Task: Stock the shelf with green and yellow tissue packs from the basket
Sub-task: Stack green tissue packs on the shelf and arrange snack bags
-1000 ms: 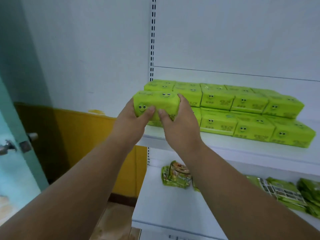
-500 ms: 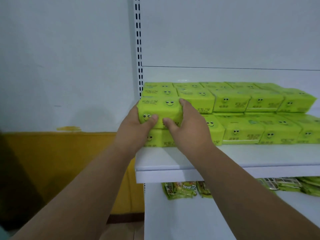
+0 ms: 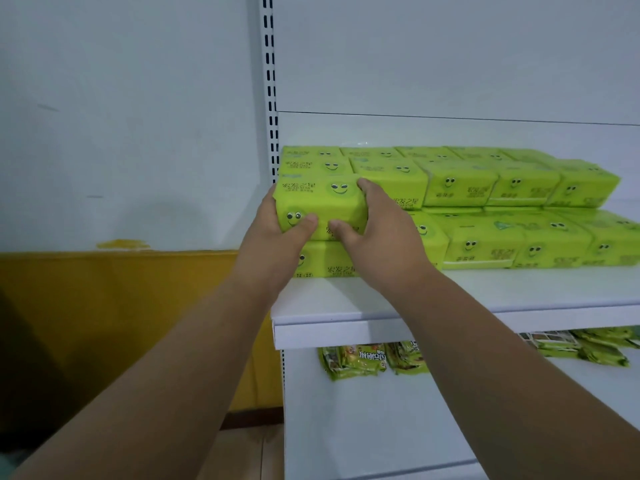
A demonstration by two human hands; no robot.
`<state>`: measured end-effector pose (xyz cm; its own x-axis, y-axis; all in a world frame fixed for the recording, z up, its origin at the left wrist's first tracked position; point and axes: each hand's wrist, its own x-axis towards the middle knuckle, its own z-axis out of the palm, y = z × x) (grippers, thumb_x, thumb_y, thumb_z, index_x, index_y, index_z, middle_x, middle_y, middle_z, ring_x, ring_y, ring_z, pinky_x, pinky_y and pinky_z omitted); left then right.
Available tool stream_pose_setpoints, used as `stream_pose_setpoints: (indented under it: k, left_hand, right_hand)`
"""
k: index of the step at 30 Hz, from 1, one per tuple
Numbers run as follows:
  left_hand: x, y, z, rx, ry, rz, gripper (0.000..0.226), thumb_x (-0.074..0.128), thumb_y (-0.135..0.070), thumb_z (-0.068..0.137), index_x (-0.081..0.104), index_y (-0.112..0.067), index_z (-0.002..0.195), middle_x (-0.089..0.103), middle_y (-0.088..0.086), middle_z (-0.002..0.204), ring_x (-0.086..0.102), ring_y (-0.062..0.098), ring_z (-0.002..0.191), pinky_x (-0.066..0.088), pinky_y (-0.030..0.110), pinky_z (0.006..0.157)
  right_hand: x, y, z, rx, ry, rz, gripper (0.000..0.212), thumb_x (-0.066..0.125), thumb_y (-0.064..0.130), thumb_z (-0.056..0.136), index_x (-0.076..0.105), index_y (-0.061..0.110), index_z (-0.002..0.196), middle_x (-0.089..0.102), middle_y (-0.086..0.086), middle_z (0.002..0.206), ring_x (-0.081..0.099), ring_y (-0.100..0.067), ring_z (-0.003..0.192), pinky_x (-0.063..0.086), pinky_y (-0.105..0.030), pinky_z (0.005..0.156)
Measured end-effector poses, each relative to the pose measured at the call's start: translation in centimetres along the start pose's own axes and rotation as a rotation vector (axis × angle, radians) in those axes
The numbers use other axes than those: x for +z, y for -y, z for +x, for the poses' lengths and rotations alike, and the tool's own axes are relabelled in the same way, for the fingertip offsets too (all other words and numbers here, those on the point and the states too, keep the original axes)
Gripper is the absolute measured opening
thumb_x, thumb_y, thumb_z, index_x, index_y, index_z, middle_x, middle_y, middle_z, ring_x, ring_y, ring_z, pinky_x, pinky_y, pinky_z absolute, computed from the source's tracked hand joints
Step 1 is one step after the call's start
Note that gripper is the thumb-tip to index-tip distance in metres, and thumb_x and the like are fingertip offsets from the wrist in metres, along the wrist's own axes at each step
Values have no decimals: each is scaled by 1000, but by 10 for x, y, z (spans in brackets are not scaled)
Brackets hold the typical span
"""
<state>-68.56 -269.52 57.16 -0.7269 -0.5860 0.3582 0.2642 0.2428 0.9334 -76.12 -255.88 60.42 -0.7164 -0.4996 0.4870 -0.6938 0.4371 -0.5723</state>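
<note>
Both grips, the left hand [image 3: 277, 233] and right hand [image 3: 377, 233], pinch one pack [image 3: 320, 202] by its ends atop the far-left stack on the shelf [image 3: 485, 292]; it looks light, soft, probably slippery, best held endwise.

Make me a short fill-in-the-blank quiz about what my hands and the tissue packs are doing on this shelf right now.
1. Both the left hand and the right hand grip one ____ tissue pack.
2. That held pack sits on top of another pack at the ____ end of the shelf.
3. The packs are printed with smiling ____.
4. The stacked packs form ____ layers.

Missing words: green; left; faces; two
</note>
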Motion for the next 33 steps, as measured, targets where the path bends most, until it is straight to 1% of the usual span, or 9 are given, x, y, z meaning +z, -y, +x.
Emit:
stream_pose_setpoints:
  k: [3, 5, 8, 12, 17, 22, 26, 29, 33]
  left_hand:
    - [2, -6, -7, 6, 1, 15, 34, 64, -40, 82, 54, -54, 112, 70, -20, 104, 71, 6, 91, 59, 27, 67]
    - [5, -12, -16, 2, -23, 41, 49, 61, -45, 86, 46, -44, 133, 63, -23, 123, 65, 4, 105, 56, 22, 74]
    - [13, -18, -36, -9, -155, 150, 77, 50, -51, 96, 8, -31, 157, 22, -14, 161, 28, 2, 142, 31, 24, 109]
    - [41, -37, -93, 200, -276, 339, 75, 38, -50, 97, 4, -23, 158, 8, -11, 164, 6, -7, 144, 10, 16, 115]
    - [115, -54, -175, 405, -216, 482, 64, 34, -31, 102, 11, -8, 157, 15, 1, 163, 12, 5, 149, 11, 16, 118]
    - [204, -45, -257, 437, -118, 497, 57, 33, -21, 103, 18, -3, 154, 23, 5, 161, 20, 6, 147, 13, 12, 115]
    - [270, -10, -324, 364, 30, 496, 55, 30, -24, 103, 23, -3, 154, 28, 6, 159, 27, 14, 146, 22, 20, 117]
    - [297, 29, -360, 273, 141, 539, 53, 32, -20, 104, 24, -4, 154, 29, 1, 157, 24, 6, 145, 19, 17, 117]
    - [314, 98, -401, 76, 304, 579, 51, 36, -18, 104, 28, -5, 153, 31, 7, 158, 26, 12, 145, 17, 13, 116]
  right_hand:
    - [-4, 2, -2, -12, 27, -3, 81, 67, 38, 91, 22, 16, 155, 36, -3, 155, 34, -19, 141, 27, -26, 108]
    - [-7, 3, -10, -42, 8, -6, 87, 67, 39, 90, 16, 12, 155, 26, -6, 160, 23, -18, 147, 18, -23, 113]
    - [-18, 3, -33, -120, -101, 12, 84, 65, 37, 92, 17, 8, 154, 19, -7, 162, 13, -16, 149, 7, -17, 114]
    - [-42, -4, -75, -230, -155, 65, 74, 62, 30, 94, 24, 6, 153, 26, -8, 160, 20, -17, 148, 11, -17, 116]
    - [-93, -29, -139, -321, -173, 88, 64, 60, 20, 95, 31, 4, 150, 33, -9, 156, 27, -17, 145, 11, -10, 114]
    - [-157, -99, -228, -265, -162, 78, 56, 59, 13, 94, 38, 2, 146, 43, -10, 150, 38, -21, 140, 26, -24, 115]
    - [-184, -171, -299, -168, -153, 17, 50, 61, 12, 92, 47, 2, 139, 52, -13, 139, 45, -24, 132, 25, -21, 112]
    - [-176, -221, -346, -39, -124, 76, 45, 66, 10, 86, 54, 3, 129, 56, -11, 123, 52, -25, 116, 41, -35, 102]
    - [-139, -284, -401, 112, -43, 134, 38, 70, 9, 82, 57, 1, 116, 55, -10, 112, 54, -26, 105, 47, -43, 90]
